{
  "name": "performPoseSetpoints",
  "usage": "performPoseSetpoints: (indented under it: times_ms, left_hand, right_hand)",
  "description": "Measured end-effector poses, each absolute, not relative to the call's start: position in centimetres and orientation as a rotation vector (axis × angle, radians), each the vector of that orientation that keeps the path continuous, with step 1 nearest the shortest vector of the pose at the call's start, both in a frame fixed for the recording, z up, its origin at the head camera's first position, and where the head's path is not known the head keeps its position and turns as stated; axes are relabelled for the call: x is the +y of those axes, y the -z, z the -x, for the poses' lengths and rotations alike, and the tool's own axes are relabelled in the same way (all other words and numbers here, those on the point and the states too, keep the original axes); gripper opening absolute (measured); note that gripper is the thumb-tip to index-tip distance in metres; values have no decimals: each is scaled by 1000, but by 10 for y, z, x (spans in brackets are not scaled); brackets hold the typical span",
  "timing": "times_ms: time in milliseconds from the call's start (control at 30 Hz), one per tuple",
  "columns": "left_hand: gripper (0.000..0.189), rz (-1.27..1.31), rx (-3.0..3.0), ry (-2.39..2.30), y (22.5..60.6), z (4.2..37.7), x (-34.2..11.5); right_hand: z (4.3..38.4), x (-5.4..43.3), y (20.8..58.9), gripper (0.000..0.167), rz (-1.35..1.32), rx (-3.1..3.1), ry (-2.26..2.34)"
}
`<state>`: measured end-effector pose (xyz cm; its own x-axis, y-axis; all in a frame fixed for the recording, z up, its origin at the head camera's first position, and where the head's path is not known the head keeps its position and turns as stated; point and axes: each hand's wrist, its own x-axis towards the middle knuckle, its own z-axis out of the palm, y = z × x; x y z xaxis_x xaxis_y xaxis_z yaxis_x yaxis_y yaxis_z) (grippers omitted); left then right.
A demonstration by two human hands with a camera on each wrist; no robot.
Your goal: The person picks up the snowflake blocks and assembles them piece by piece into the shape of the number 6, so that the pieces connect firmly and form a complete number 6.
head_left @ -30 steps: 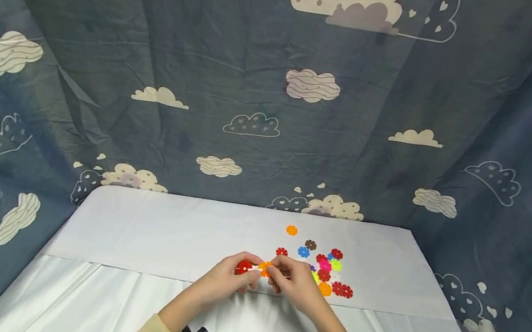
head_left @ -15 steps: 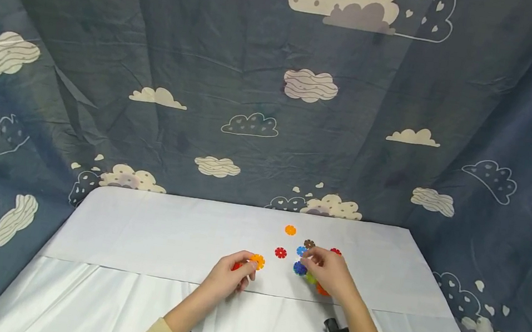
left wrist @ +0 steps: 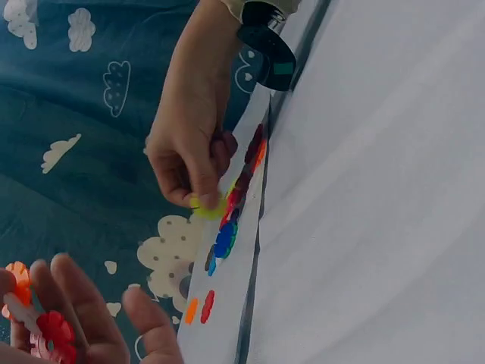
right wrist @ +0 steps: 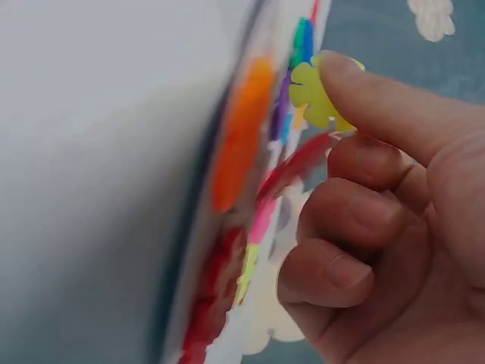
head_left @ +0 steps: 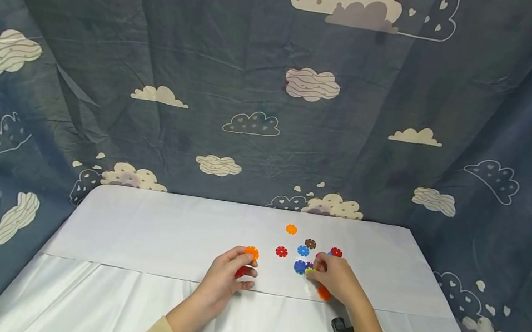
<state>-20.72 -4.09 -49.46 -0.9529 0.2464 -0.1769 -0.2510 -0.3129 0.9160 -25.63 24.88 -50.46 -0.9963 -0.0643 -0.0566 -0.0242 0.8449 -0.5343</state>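
My left hand [head_left: 222,273] holds a short chain of flower-shaped interlocking discs in front of me. An orange disc [head_left: 252,252] is at its upper end, a red disc [left wrist: 56,334] at its lower end, and a whitish disc [left wrist: 23,312] between them in the left wrist view. Thumb and index finger of my right hand [head_left: 340,281] pinch a yellow-green flower disc [right wrist: 314,95] over the loose pile, its other fingers curled below. Right beneath that hand lie a dark blue disc [head_left: 300,266] and an orange disc [head_left: 324,292]; the hand hides part of the pile.
Between the hands lies a single red disc [head_left: 281,251]. Farther back are another orange disc [head_left: 291,229], a brown disc [head_left: 310,243] and a light blue disc [head_left: 303,250]. The white-covered table [head_left: 161,231] ends at a dark cloud-print curtain [head_left: 255,92].
My right hand has left the chain, moved right to the pile and picked up the yellow-green disc. The left hand keeps the chain, drawn slightly left and turned, its fingers more spread.
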Motion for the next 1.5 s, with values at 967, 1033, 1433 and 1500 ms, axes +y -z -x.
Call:
performPoseSetpoints:
  times_ms: [967, 1033, 1433, 1500]
  left_hand:
    - [27, -351, 2138, -2014, 486, 186, -21]
    - [26, -342, 2112, -2023, 486, 186, -20]
    - [25, -229, 1674, -2092, 484, 187, -23]
    - [31, -220, 1707, -2087, 486, 186, -22]
  right_hand:
    - [210, 180, 458, 14, 899, 2840, 1399]
    - [210, 180, 458, 14, 911, 2843, 1391]
    - [211, 174, 465, 5, 826, 2746, 1470]
    - [211, 173, 466, 6, 846, 2764, 1465]
